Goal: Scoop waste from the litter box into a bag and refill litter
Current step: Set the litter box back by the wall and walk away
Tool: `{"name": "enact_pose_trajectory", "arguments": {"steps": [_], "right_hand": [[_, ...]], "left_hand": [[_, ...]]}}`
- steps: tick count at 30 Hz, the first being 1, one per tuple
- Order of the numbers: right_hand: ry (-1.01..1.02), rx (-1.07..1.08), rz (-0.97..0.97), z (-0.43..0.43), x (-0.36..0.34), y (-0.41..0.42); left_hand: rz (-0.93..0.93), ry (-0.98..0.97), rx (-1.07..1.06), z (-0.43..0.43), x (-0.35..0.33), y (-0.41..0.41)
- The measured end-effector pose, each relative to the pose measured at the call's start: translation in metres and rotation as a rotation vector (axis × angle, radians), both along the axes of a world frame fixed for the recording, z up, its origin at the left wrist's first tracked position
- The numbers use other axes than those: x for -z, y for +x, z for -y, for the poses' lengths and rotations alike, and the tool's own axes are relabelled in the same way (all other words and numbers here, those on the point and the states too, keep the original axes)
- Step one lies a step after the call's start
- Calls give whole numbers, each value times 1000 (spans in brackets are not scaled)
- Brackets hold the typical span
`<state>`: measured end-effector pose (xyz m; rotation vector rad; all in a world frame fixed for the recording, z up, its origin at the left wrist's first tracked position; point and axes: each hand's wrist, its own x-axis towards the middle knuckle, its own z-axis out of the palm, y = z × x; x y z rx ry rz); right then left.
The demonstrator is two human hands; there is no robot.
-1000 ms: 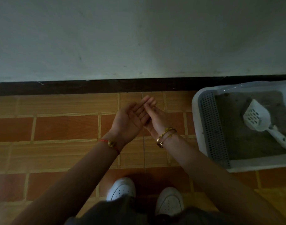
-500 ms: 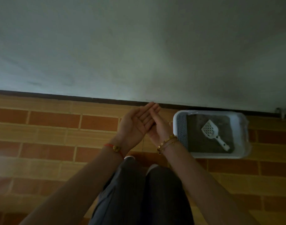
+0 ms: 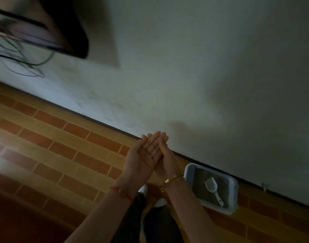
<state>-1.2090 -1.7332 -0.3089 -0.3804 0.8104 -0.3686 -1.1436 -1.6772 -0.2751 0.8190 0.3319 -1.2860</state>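
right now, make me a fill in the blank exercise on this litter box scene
1. The scoop lying in the litter box is ____ in colour.
2. The left hand and right hand, fingers straight and touching, hold ____.
3. The string bracelet on the left wrist is ____.
Missing words: white; nothing; red

A pale wall (image 3: 211,67) meets brick-patterned floor (image 3: 59,142), a blurred dark object (image 3: 69,30) above.

Dim, tilted wide-angle view, pale glare on the floor (image 3: 50,148) at left, motion blur in the upper-left corner
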Motion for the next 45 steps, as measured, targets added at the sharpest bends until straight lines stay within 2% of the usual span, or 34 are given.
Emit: {"name": "enact_pose_trajectory", "arguments": {"steps": [4,9,22,24,31,37,45], "right_hand": [[38,-162,68,-31,-60,19],[24,-341,35,-79,-104,40],[-58,-810,63,-226,-139,153],[-141,-880,67,-251,-142,178],[-664,-1028,116,-327,-154,257],[-877,-1083,175,-374,-153,313],[-923,-1192,269,-397,-147,404]], "left_hand": [[-29,-13,-172,-39,-56,7],[-52,-31,-362,-101,-97,18],[-71,-58,-651,-292,-134,103],[-75,-78,-670,-322,-137,122],[-21,-95,-651,-417,-152,190],[-27,-96,-710,-464,-151,240],[-36,-124,-801,-492,-144,316]]}}
